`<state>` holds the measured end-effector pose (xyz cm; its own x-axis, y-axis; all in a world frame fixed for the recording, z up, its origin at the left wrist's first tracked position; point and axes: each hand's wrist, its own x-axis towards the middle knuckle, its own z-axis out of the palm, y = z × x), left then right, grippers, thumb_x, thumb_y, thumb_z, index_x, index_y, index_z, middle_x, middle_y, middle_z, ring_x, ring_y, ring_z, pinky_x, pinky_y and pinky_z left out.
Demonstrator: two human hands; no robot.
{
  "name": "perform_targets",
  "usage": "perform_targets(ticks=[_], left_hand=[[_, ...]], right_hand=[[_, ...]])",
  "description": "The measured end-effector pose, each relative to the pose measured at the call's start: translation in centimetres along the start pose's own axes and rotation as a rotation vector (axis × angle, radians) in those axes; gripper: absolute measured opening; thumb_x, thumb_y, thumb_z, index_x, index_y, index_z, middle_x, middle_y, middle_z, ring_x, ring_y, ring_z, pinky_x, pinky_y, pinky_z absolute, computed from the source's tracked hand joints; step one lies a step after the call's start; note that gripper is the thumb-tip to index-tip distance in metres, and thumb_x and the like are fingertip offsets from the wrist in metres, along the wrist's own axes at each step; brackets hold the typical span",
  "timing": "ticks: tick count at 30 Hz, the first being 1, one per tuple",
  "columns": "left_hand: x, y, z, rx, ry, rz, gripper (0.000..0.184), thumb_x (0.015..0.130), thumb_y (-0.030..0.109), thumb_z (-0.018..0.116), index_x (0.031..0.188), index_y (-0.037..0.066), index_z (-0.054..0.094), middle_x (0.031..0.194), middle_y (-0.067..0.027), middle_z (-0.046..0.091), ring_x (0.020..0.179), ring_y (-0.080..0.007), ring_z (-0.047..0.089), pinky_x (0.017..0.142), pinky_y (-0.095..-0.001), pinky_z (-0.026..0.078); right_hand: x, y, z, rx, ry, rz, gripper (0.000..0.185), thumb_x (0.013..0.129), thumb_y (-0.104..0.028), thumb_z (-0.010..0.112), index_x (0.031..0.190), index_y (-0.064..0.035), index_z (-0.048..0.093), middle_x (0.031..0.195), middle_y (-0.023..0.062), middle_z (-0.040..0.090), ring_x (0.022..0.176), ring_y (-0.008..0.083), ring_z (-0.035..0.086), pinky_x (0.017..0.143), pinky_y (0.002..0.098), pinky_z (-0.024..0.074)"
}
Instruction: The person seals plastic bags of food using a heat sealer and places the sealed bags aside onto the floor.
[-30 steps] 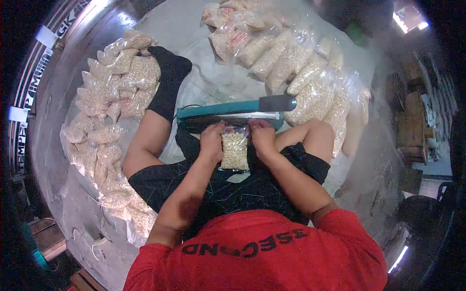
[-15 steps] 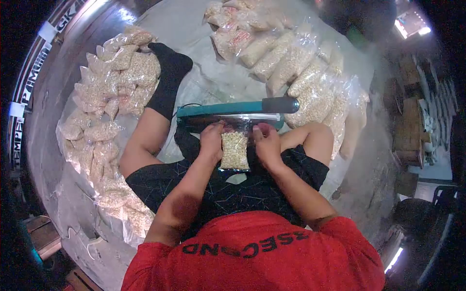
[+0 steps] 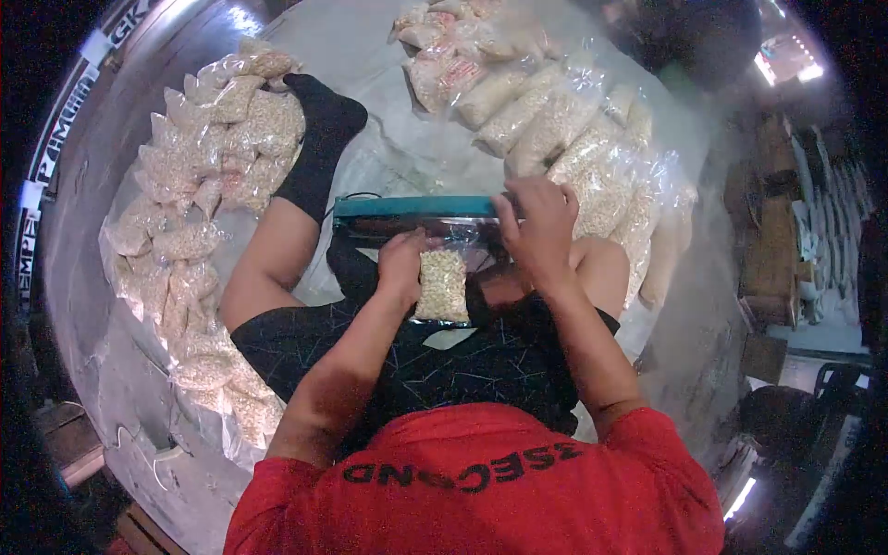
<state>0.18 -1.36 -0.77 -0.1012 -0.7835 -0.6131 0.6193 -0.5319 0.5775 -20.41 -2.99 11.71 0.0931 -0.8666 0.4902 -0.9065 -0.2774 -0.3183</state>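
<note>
A small clear bag of pale beans or kernels (image 3: 443, 285) lies between my hands, its upper end at a long teal bar sealer (image 3: 416, 206). My left hand (image 3: 402, 266) pinches the bag's upper left edge. My right hand (image 3: 544, 227) is over the right end of the sealer, where the dark handle was visible before; its fingers curl over that end and hide the handle.
Filled clear bags (image 3: 231, 120) form a curved row on the left. More filled bags (image 3: 555, 120) lie at the upper right on a pale sheet (image 3: 398, 139). My legs flank the sealer, with a dark-socked foot (image 3: 324, 129) beside the left row.
My right hand has let go of the bag's upper right side and moved up and right onto the sealer's handle end. My left hand has stayed at the bag.
</note>
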Motion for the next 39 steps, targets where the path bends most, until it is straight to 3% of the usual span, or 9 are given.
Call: perform_targets(ticks=[5,7,14,16,17,19,28,34,39], left_hand=[[0.8,-0.7,-0.6,0.008,0.003,0.053,0.02,0.101,0.017,0.055,0.105,-0.001,0.063,0.094,-0.015,0.07,0.083,-0.028,0.069,0.076,-0.0429,0.059],[0.0,-0.1,-0.1,-0.027,0.022,-0.008,0.016,0.097,0.011,0.059,0.099,-0.003,0.067,0.091,-0.0136,0.07,0.082,-0.0245,0.068,0.076,-0.0384,0.056],[1.5,-1.6,-1.3,-0.015,0.061,0.024,0.017,0.097,0.014,0.057,0.096,0.0,0.067,0.09,-0.0121,0.07,0.08,-0.0248,0.068,0.074,-0.0381,0.057],[0.8,-0.8,-0.6,0.041,0.087,0.025,0.018,0.096,0.014,0.059,0.1,-0.001,0.068,0.094,-0.0128,0.072,0.083,-0.0242,0.07,0.075,-0.0375,0.057],[0.4,-0.3,-0.3,0.032,0.087,0.007,0.018,0.096,0.014,0.059,0.1,-0.001,0.068,0.094,-0.0128,0.072,0.083,-0.0242,0.07,0.075,-0.0375,0.057],[-0.5,0.7,0.2,-0.039,0.117,-0.076,0.016,0.096,0.013,0.063,0.097,-0.001,0.071,0.088,-0.0085,0.071,0.081,-0.0166,0.065,0.076,-0.0321,0.052],[-0.4,0.9,0.1,0.189,0.128,-0.023,0.019,0.098,0.015,0.063,0.101,-0.001,0.072,0.096,-0.0084,0.075,0.085,-0.015,0.067,0.08,-0.0301,0.052],[-0.4,1.4,0.5,0.088,0.113,-0.092,0.018,0.098,0.012,0.063,0.106,-0.001,0.073,0.096,-0.0056,0.074,0.086,-0.0126,0.065,0.081,-0.0291,0.052],[-0.8,2.1,0.9,0.148,0.106,-0.094,0.018,0.098,0.012,0.063,0.105,-0.001,0.073,0.097,-0.0047,0.073,0.086,-0.0123,0.064,0.081,-0.0284,0.051]], right_hand=[[-2.0,2.3,2.7,0.013,-0.096,0.082,0.027,0.091,-0.03,0.07,0.108,-0.0089,0.071,0.11,0.0127,0.07,0.108,0.0343,0.063,0.105,0.0501,0.0359],[-2.3,3.5,3.9,0.107,-0.181,0.108,0.027,0.092,-0.03,0.068,0.109,-0.009,0.072,0.108,0.0125,0.071,0.106,0.0348,0.063,0.105,0.0504,0.0364],[-2.5,4.6,5.0,-0.094,-0.311,-0.047,0.038,0.096,-0.033,0.063,0.122,-0.0064,0.066,0.122,0.015,0.066,0.114,0.0368,0.058,0.097,0.0496,0.0418],[-1.7,3.8,4.0,-0.143,-0.546,0.045,0.058,0.098,-0.049,0.056,0.141,-0.0101,0.054,0.145,0.0186,0.05,0.136,0.041,0.043,0.113,0.0607,0.0275],[-1.5,3.9,4.0,-0.154,-0.562,0.05,0.058,0.098,-0.049,0.056,0.141,-0.0101,0.054,0.145,0.0186,0.05,0.136,0.041,0.043,0.113,0.0607,0.0275],[-1.2,4.4,3.8,-0.142,-0.701,0.051,0.073,0.097,-0.062,0.051,0.149,-0.0107,0.045,0.152,0.0243,0.04,0.141,0.0457,0.035,0.117,0.0632,0.0215],[2.7,3.7,3.4,-0.218,-1.192,0.16,0.105,0.088,-0.078,0.052,0.161,-0.0098,0.019,0.163,0.0317,0.017,0.146,0.0553,0.022,0.12,0.0641,0.017],[4.6,2.0,3.2,-0.301,-1.314,0.234,0.111,0.085,-0.079,0.056,0.162,-0.0106,0.015,0.161,0.0346,0.016,0.146,0.0563,0.021,0.119,0.0634,0.0196],[3.2,2.9,3.3,-0.314,-1.218,0.151,0.103,0.089,-0.069,0.058,0.162,-0.0105,0.016,0.161,0.0338,0.017,0.145,0.0555,0.025,0.119,0.0631,0.0213]])
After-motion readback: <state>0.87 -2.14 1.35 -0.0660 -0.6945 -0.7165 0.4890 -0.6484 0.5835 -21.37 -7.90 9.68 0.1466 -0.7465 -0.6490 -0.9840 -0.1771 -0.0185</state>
